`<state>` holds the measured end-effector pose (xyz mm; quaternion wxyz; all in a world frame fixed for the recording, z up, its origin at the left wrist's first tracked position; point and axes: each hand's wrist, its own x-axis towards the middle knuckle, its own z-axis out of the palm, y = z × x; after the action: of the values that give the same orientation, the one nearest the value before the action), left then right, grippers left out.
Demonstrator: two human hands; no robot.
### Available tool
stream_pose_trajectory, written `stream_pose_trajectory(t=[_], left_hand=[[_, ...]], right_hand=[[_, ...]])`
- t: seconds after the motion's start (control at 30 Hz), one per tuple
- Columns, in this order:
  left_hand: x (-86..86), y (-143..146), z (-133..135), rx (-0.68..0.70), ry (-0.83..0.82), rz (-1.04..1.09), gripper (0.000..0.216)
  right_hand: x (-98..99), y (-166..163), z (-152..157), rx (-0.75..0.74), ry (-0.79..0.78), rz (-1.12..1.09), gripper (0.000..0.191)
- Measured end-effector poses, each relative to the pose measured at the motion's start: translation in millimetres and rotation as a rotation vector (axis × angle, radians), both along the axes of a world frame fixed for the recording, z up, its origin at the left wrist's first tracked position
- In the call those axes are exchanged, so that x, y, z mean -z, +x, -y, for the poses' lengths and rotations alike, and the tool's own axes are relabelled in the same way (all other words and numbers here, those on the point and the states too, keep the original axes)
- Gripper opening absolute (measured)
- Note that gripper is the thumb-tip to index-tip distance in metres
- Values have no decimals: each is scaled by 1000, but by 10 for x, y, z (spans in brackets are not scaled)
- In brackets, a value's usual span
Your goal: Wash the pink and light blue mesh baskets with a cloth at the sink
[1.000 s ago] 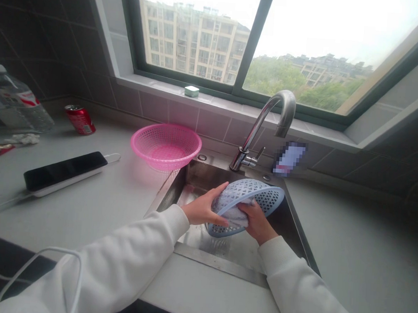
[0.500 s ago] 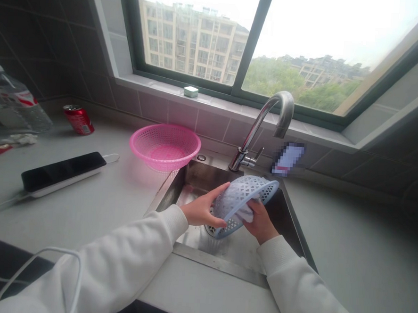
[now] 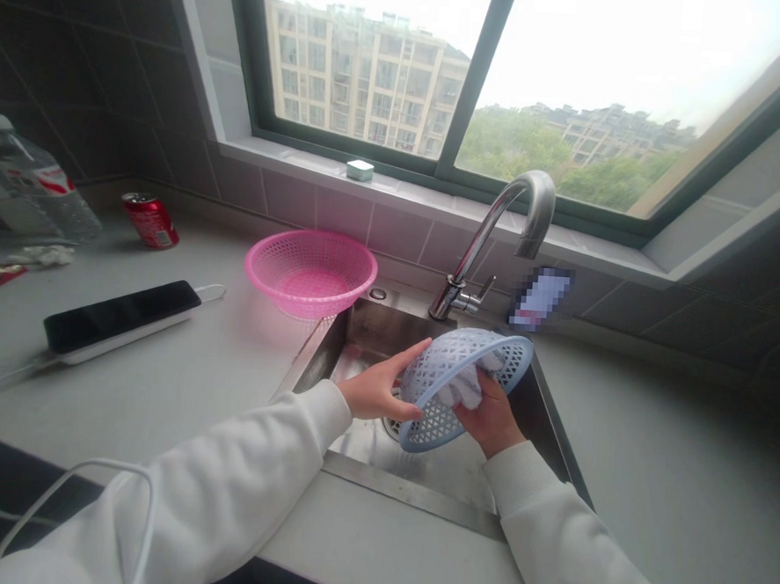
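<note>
Over the steel sink (image 3: 361,334) I hold a pale blue plastic colander (image 3: 448,366), tilted on its edge with the hollow side facing me. My left hand (image 3: 377,388) grips its left rim with fingers wrapped round the outside. Inside the colander my right hand (image 3: 488,413) presses a white cloth (image 3: 467,385) against the mesh. White sleeves cover both of my arms.
A curved chrome tap (image 3: 499,233) rises behind the sink. A pink colander (image 3: 308,269) sits on the counter left of it. Further left lie a power strip with a black phone (image 3: 117,315), a red can (image 3: 149,220) and a large water bottle (image 3: 33,186). A white cable (image 3: 61,483) loops near my left arm.
The blue colander has turned and tipped in my hands, its rim now lower and more toward me. My right hand with the cloth has shifted a little inside it.
</note>
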<state>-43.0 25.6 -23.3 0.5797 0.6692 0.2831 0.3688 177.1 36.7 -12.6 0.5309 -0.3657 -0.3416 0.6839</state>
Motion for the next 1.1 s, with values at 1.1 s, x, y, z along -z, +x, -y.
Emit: stream_pose_trajectory(t=[1.1], left_hand=[[-12,-2,3,65,-158,143,129]], right_hand=[[-56,-91,112,-68,126,163,53]])
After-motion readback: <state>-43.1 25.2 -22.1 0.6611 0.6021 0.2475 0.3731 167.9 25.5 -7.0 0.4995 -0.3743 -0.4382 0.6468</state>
